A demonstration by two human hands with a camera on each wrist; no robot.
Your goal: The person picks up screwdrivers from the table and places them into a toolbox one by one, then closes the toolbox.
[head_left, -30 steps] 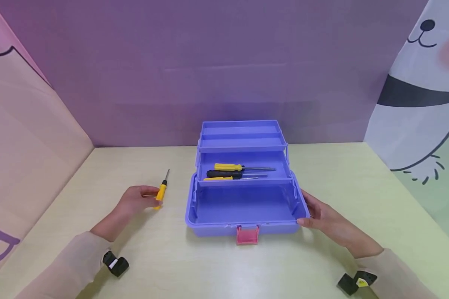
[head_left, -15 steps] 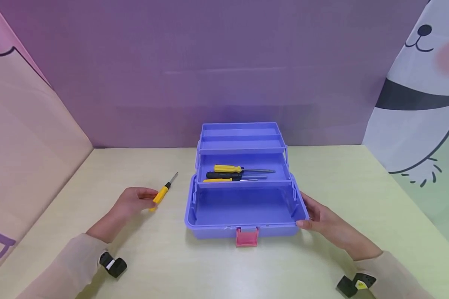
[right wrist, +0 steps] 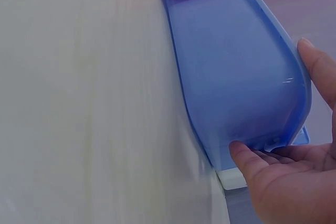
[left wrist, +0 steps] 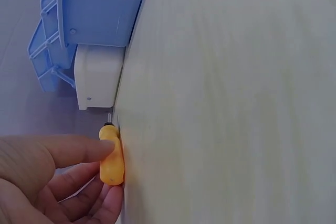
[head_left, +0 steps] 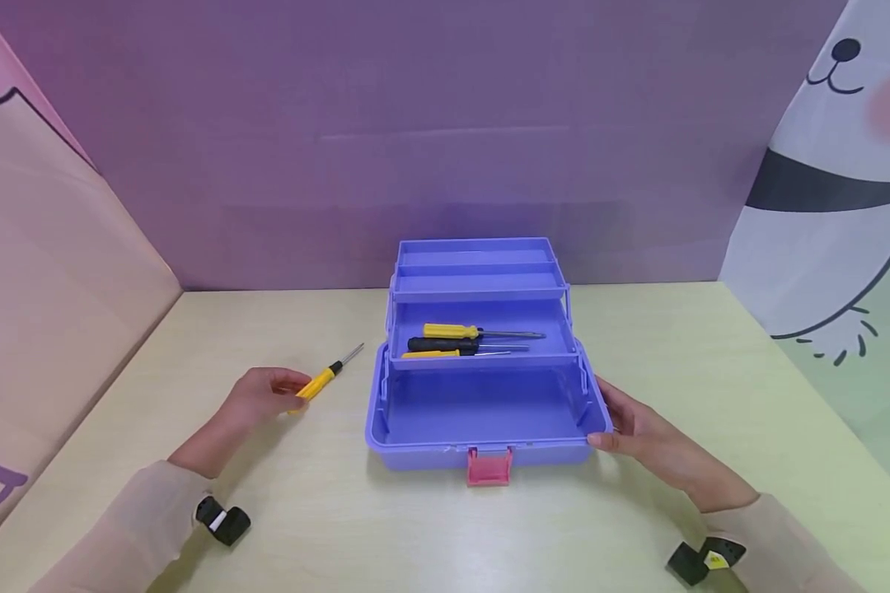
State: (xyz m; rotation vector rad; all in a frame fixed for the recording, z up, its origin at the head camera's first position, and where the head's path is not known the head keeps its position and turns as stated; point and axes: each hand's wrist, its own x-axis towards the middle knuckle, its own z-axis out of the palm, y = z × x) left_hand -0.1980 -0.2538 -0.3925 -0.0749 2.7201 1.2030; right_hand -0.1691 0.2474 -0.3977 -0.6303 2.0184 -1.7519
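My left hand (head_left: 270,394) pinches the yellow handle of a small screwdriver (head_left: 319,383) between thumb and fingers, low over the table left of the toolbox. Its black collar and thin shaft point away to the right; in the left wrist view the yellow handle (left wrist: 111,166) shows end-on. The purple-blue toolbox (head_left: 489,457) stands with its tiers spread. At its front right corner, my right hand (head_left: 638,432) holds on, thumb at the rim and fingers along the side wall. In the middle tray lie a yellow screwdriver (head_left: 452,331), a black one (head_left: 442,345) and another yellow one (head_left: 432,354).
A pink latch (head_left: 489,469) hangs on the toolbox front. Behind the coloured tiers, a whitish part (left wrist: 100,77) shows in the left wrist view. The pale wooden table (head_left: 430,535) meets a purple backdrop (head_left: 445,148) behind the toolbox, with printed panels on both sides.
The screwdriver in my left hand has turned clockwise, its tip swinging right towards the toolbox; that hand has drifted slightly left. My right hand keeps its place on the corner.
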